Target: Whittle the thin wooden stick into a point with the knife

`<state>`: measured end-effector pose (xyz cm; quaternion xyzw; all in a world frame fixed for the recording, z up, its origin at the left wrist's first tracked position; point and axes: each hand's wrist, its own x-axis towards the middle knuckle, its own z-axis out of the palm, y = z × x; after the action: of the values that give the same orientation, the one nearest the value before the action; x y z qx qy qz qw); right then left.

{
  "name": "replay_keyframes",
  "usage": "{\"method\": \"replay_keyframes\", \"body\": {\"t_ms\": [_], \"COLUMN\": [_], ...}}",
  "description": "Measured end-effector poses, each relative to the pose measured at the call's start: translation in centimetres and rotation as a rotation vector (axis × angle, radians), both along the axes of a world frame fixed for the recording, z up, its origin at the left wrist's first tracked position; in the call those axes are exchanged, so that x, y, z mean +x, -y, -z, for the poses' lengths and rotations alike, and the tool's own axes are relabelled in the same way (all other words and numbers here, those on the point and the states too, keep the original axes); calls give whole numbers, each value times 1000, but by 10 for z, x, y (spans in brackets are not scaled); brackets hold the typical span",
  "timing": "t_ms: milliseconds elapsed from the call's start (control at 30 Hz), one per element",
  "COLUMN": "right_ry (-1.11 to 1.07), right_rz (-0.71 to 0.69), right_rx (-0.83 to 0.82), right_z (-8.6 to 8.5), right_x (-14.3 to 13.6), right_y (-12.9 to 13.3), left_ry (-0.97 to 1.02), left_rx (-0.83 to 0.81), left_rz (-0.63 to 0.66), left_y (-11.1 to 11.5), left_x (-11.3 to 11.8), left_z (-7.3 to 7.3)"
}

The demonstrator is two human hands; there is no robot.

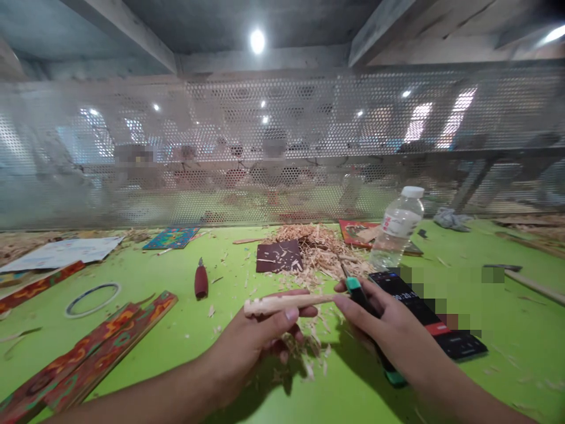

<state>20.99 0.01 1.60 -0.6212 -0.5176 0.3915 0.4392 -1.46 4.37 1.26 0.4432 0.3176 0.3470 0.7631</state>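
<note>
Left hand (249,341), tapered wooden stick (282,304), curled shavings (325,250)

Green table (170,330) — shavings (324,250), bottle (394,232), phone (433,325)

The stick (274,304) is matt wood, the bottle (395,234) glossy clear plastic, the screen (282,94) metal

Bench (189,324) lime green. Stick (276,304) pale cream wood; shavings (329,246) light tan. Knife (359,296) black, bright green ends. Small tool (201,282) dark red handle. Boards (117,346) red, orange-green swirls. Square sheet (276,259) dark maroon. Bottle (395,232) clear, white cap (412,192). Phone (463,347) black, red band.
</note>
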Motion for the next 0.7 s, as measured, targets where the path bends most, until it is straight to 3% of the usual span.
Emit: {"method": "replay_keyframes", "body": {"t_ms": [100, 333, 567, 700], "right_ry": [-150, -280, -267, -242], "right_rz": [-37, -10, 97, 99], "right_rx": [-32, -89, 38, 47], "right_z": [1, -3, -11, -13], "right_x": [2, 2, 17, 17], "right_y": [-3, -5, -16, -15], "left_ry": [29, 4, -107, -207], "left_rx": [-30, -13, 97, 184], "left_rz": [-4, 14, 24, 115], "left_y": [-1, -6, -14, -12], "left_x": [0, -1, -3, -5], "left_z": [3, 7, 14, 14]}}
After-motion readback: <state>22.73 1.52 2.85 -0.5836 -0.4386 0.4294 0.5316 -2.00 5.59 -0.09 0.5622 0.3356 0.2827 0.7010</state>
